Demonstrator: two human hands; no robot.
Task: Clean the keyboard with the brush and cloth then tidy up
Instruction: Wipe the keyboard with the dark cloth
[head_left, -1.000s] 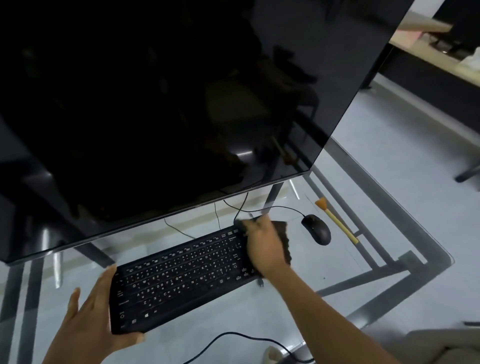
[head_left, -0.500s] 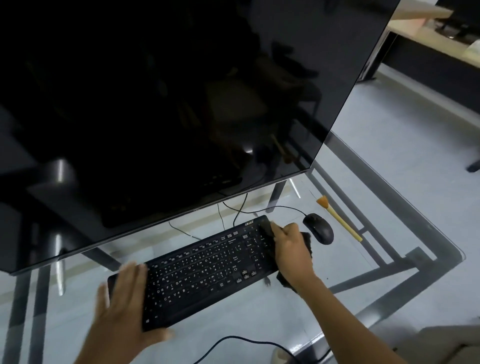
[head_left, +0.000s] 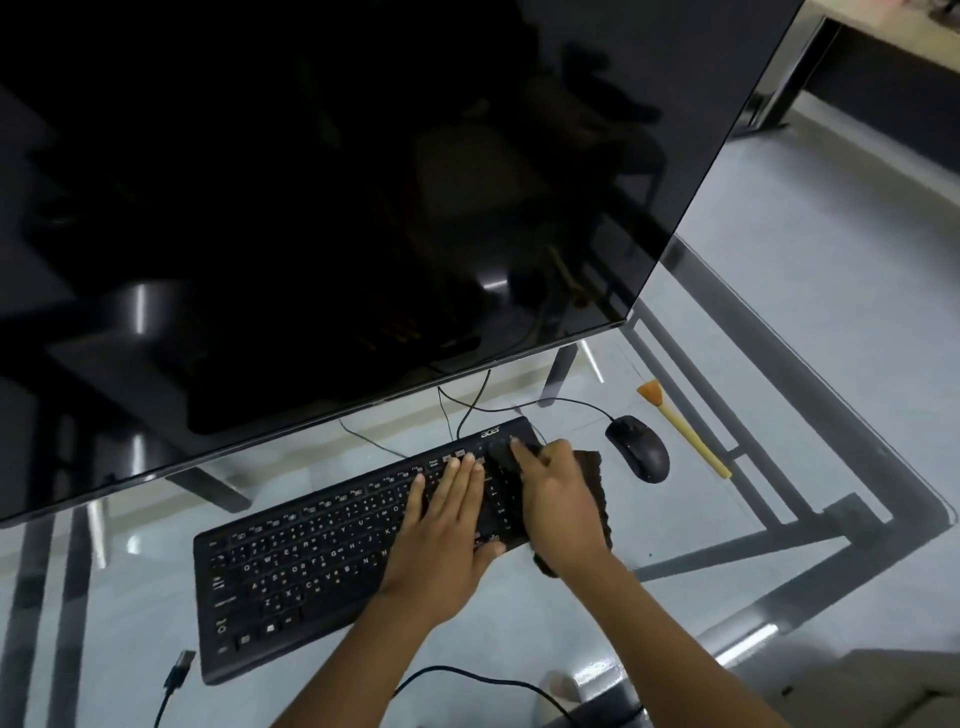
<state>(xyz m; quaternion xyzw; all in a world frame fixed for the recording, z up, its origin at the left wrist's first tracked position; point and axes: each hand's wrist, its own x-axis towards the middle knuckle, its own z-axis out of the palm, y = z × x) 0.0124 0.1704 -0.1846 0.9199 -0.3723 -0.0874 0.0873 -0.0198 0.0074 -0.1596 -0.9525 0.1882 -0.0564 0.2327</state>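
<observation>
A black keyboard (head_left: 311, 561) lies slanted on the glass desk (head_left: 691, 525). My right hand (head_left: 558, 501) presses a dark cloth (head_left: 595, 478) onto the keyboard's right end, by the number pad. The cloth hangs past the keyboard's right edge. My left hand (head_left: 447, 530) lies flat on the keys just left of the right hand, fingers stretched out and close together. A brush (head_left: 683, 428) with a tan handle and orange bristles lies on the glass to the right, beyond the mouse.
A large dark monitor (head_left: 322, 197) fills the upper view and overhangs the keyboard. A black wired mouse (head_left: 638, 448) sits between the cloth and the brush. A loose black cable with a USB plug (head_left: 179, 670) trails along the front edge. The desk's corner is at the right.
My left hand left the keyboard's left end and moved right onto the keys beside my right hand. The right hand stays with the cloth on the keyboard's right end.
</observation>
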